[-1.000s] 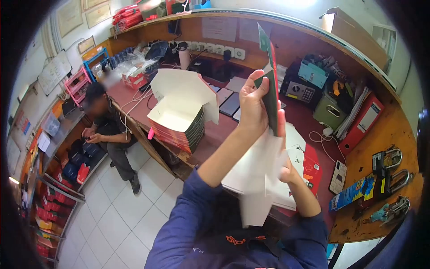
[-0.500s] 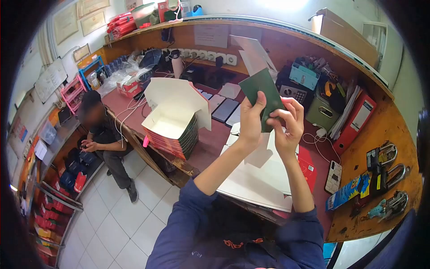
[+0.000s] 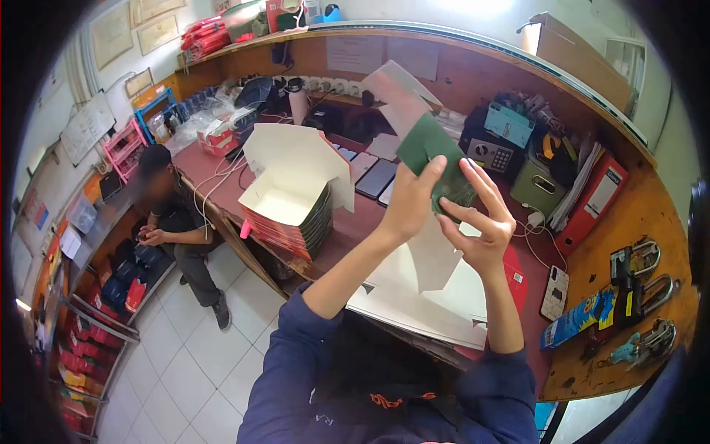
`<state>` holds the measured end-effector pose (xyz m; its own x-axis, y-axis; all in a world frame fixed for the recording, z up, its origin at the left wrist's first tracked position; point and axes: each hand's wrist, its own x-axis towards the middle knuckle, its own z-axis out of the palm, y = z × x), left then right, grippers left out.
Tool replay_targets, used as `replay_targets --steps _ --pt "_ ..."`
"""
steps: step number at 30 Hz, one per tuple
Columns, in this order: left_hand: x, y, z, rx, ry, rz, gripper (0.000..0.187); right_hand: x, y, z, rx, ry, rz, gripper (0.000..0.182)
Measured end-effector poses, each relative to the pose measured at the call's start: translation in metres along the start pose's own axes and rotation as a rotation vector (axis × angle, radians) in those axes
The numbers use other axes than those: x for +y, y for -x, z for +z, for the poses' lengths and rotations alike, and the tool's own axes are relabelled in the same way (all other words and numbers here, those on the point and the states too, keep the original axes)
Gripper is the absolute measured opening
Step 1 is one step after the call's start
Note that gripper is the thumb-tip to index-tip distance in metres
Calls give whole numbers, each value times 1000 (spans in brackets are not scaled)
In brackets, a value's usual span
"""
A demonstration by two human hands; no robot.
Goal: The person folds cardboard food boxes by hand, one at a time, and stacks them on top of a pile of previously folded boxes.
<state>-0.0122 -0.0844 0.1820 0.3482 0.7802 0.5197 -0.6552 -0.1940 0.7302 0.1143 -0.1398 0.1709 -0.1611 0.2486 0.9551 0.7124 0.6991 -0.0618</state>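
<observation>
Inspection finds a folding card (image 3: pixel 429 140), green on its main panel and pale on its flaps, held up above the tabletop (image 3: pixel 340 244), over the near edge; the left hand (image 3: pixel 414 196) is closed on it, thumb on the green face and fingers hidden behind, while the right hand (image 3: pixel 484 222) is part open, fingers spread and tips at the panel's lower right side, whether gripping or only pressing cannot be told. Risk, in this inspector's judgement: uneven pressure between thumb and fingertips could crease the panel off its line; the upper flaps, unsupported, could swing and bend; a slackened left thumb could let the card drop onto the pile of pale sheets (image 3: pixel 414 314) at the near edge and push some over it; a wide swing of the left forearm could catch the stack of nested boxes (image 3: pixel 285 229) near the left edge and topple it. Count: two hands, one card held, one pile of sheets and one stack, their layers too close to number reliably; one patterned phone (image 3: pixel 555 292) towards the right edge, one red binder (image 3: pixel 592 207), one safe (image 3: pixel 488 155) and one bottle (image 3: pixel 297 103) towards the far edge
</observation>
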Motion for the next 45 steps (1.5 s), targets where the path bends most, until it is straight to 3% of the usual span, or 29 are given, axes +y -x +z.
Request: replay_targets --steps 2,4,6,8,10,13,16,17,21,24,30,33,36,37,40,41,43,45 --pt "-14 5 7 -34 -132 155 20 6 7 3 58 6 -5 20" --pt "-23 14 11 -24 -155 155 20 11 13 5 192 -138 192 15" --pt "-24 20 15 83 -128 88 20 5 6 1 206 -206 212 11" --pt "-16 17 9 146 24 38 20 3 6 -9 -33 -172 155 15" --pt "-8 12 -1 39 51 8 19 3 1 -22 -137 -190 172 23" --pt "-8 16 3 123 71 -38 19 10 -6 -40 -515 -400 198 30" --pt "-8 16 -3 138 105 -103 19 16 -11 -47 -628 -604 248 31" --pt "-8 15 -6 104 121 -132 19 19 -14 -48 -684 -608 204 39" --pt "-6 13 -10 66 90 -131 18 0 -22 -48 -677 -500 150 37" --pt "-3 13 -9 66 19 -103 18 -10 -19 -47 -607 -364 269 34" --pt "-2 11 -9 -2 -33 6 16 5 -9 -39 -224 -411 179 19" --pt "-12 22 6 165 -244 143 10 0 -2 -23 -163 -146 74 15" --pt "-5 21 3 170 -264 160 11 -1 -5 -27 -244 -196 62 14" --pt "0 17 0 152 -148 58 11 -1 -8 -31 -301 -208 33 14" --pt "-5 11 -8 99 -89 33 12 -3 -8 -28 -290 -199 32 16" --pt "4 20 11 216 -190 41 12 -3 -7 -24 -291 -200 32 16" --pt "-7 24 12 189 -173 89 12 -4 2 -11 -106 -57 78 17" --pt "-21 25 6 147 -160 175 12 -5 8 -2 -55 14 44 18"
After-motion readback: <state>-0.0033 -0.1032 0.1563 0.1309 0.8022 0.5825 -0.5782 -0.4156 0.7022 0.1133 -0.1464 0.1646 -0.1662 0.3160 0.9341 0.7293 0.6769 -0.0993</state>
